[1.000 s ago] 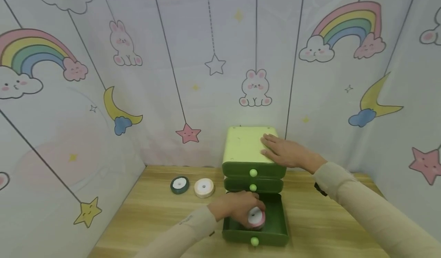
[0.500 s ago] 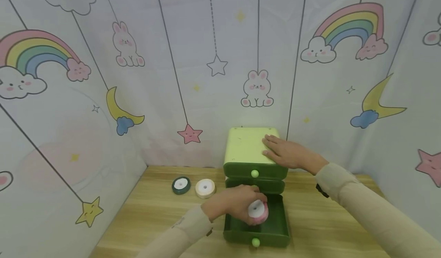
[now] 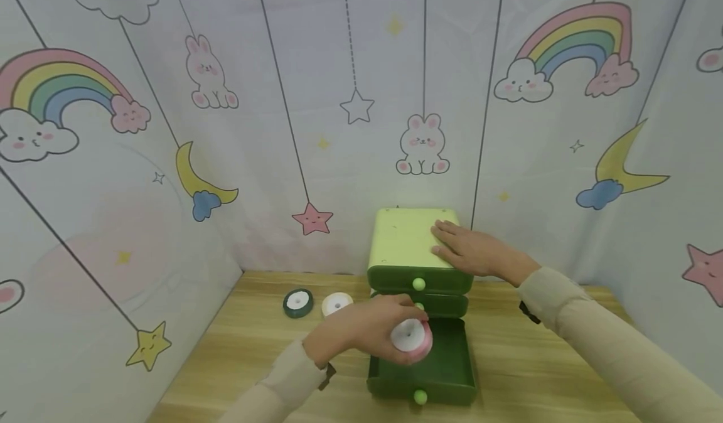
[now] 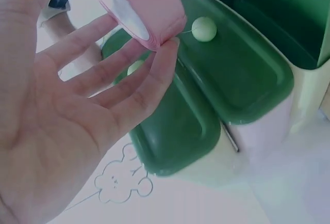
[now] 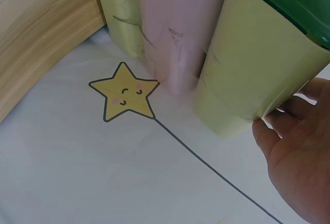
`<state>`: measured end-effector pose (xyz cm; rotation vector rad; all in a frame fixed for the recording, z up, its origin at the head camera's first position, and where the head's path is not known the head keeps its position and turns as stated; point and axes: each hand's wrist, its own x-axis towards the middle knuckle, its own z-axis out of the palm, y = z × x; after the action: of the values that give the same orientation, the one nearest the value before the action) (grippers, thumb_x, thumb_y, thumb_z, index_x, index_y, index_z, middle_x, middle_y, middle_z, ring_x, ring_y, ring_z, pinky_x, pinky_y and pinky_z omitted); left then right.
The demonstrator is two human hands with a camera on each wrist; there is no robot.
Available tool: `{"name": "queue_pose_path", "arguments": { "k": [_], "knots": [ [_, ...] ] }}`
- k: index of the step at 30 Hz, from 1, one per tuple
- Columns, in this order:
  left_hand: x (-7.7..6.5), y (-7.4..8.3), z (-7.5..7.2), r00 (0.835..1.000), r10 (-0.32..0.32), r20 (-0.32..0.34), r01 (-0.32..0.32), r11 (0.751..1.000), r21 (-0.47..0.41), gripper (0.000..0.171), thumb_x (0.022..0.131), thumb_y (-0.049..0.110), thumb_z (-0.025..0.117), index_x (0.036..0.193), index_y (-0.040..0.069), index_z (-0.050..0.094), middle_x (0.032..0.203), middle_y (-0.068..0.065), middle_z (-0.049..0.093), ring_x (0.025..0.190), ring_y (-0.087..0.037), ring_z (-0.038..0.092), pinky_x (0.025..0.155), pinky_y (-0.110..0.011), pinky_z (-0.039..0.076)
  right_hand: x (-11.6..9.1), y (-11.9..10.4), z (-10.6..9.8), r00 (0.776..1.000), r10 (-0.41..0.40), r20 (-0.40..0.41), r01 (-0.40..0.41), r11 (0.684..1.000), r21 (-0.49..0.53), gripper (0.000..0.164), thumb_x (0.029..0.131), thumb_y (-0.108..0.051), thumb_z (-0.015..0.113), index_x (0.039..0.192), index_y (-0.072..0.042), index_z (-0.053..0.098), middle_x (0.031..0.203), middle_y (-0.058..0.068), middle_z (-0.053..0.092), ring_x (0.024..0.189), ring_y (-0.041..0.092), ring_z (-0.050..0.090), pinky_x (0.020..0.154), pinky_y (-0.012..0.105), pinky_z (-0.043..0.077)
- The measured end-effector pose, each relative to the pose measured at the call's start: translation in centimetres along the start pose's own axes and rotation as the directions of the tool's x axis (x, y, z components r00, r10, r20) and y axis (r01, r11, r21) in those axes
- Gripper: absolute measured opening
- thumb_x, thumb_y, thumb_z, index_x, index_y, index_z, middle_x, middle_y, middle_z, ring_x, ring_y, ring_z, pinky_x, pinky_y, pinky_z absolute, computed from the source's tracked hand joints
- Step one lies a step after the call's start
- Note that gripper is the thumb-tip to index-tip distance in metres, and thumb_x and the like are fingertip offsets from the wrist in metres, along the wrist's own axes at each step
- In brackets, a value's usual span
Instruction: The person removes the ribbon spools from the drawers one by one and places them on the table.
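My left hand [image 3: 373, 327] pinches a pink ribbon roll [image 3: 419, 346] with a white core by its edge, over the pulled-out bottom drawer [image 3: 446, 354] of a small drawer unit. In the left wrist view, thumb and fingertips hold the roll [image 4: 154, 7] at its rim, in front of the green drawer fronts [image 4: 242, 74]. My right hand [image 3: 474, 250] lies with straight fingers on the light green top [image 3: 401, 235] of the unit. The right wrist view shows its fingertips against the unit's pale green casing [image 5: 247, 64].
On the wooden table [image 3: 254, 348], left of the unit, lie a dark green ribbon roll [image 3: 297, 303] and a cream ribbon roll [image 3: 337, 302], the latter partly hidden by my left hand. The two upper drawers are pushed in. A printed cloth wall [image 3: 271, 128] stands close behind.
My left hand has lifted the pink ribbon roll up from inside the bottom drawer and carried it slightly left. The right hand stays on the unit's top.
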<state>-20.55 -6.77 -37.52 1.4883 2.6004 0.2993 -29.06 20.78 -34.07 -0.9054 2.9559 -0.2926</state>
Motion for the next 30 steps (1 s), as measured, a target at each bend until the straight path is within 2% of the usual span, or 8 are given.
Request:
{"name": "queue_pose_path", "arguments": {
  "k": [9,17,21,24,28,30],
  "knots": [
    [-3.0,-0.9,-0.7,0.992,-0.115,-0.047,0.112,0.992,-0.057,0.064,0.085,0.044,0.085,0.142,0.024,0.064,0.128,0.002,0.065,0.100,-0.005,0.061,0.083,-0.019,0.054,0.0,0.0,0.1,1.000,-0.004,0.002,0.004,1.000,-0.016,0.071,0.113,-0.049,0.037,0.165,-0.002,0.027,0.174,0.021,0.022,0.162,0.041,0.021,0.129,0.060,0.025],
    [-5.0,-2.6,-1.6,0.979,-0.194,-0.067,0.186,0.977,-0.106,0.065,0.083,0.036,0.087,0.141,0.018,0.065,0.132,-0.001,0.065,0.107,-0.013,0.063,0.087,-0.027,0.056,0.0,0.0,0.1,1.000,-0.020,-0.013,0.020,1.000,-0.019,0.070,0.113,-0.048,0.037,0.164,-0.001,0.027,0.173,0.023,0.022,0.162,0.043,0.021,0.129,0.060,0.025],
    [-6.2,-3.8,-1.5,0.975,-0.200,-0.097,0.188,0.975,-0.122,0.063,0.082,0.031,0.088,0.139,0.015,0.065,0.136,-0.002,0.064,0.108,-0.017,0.064,0.089,-0.029,0.057,0.1,0.0,0.1,0.999,-0.030,-0.016,0.030,0.999,-0.019,0.070,0.113,-0.047,0.037,0.164,0.000,0.028,0.173,0.024,0.023,0.161,0.044,0.022,0.129,0.061,0.026],
    [-7.1,-5.2,-1.3,0.970,-0.212,-0.121,0.194,0.971,-0.141,0.062,0.082,0.028,0.088,0.138,0.018,0.065,0.135,-0.003,0.064,0.107,-0.018,0.063,0.086,-0.029,0.056,0.1,0.0,0.1,1.000,-0.029,-0.011,0.029,0.999,-0.018,0.070,0.113,-0.048,0.036,0.164,0.000,0.028,0.173,0.024,0.022,0.161,0.043,0.022,0.129,0.060,0.025],
    [-8.2,-7.2,-1.0,0.956,-0.262,-0.128,0.241,0.957,-0.159,0.059,0.081,0.026,0.089,0.135,0.017,0.066,0.127,-0.004,0.066,0.104,-0.019,0.060,0.081,-0.030,0.056,0.0,0.0,0.1,1.000,-0.029,-0.008,0.029,1.000,-0.012,0.070,0.113,-0.047,0.036,0.164,0.000,0.027,0.173,0.024,0.022,0.161,0.043,0.021,0.129,0.060,0.025],
    [-8.7,-8.1,-0.9,0.947,-0.293,-0.128,0.270,0.947,-0.172,0.059,0.081,0.026,0.089,0.133,0.012,0.067,0.125,-0.006,0.066,0.105,-0.020,0.060,0.082,-0.032,0.057,0.0,0.0,0.1,1.000,-0.027,-0.008,0.027,1.000,-0.011,0.070,0.113,-0.047,0.036,0.164,0.001,0.027,0.173,0.024,0.022,0.161,0.044,0.021,0.129,0.060,0.025]
  ]
}}
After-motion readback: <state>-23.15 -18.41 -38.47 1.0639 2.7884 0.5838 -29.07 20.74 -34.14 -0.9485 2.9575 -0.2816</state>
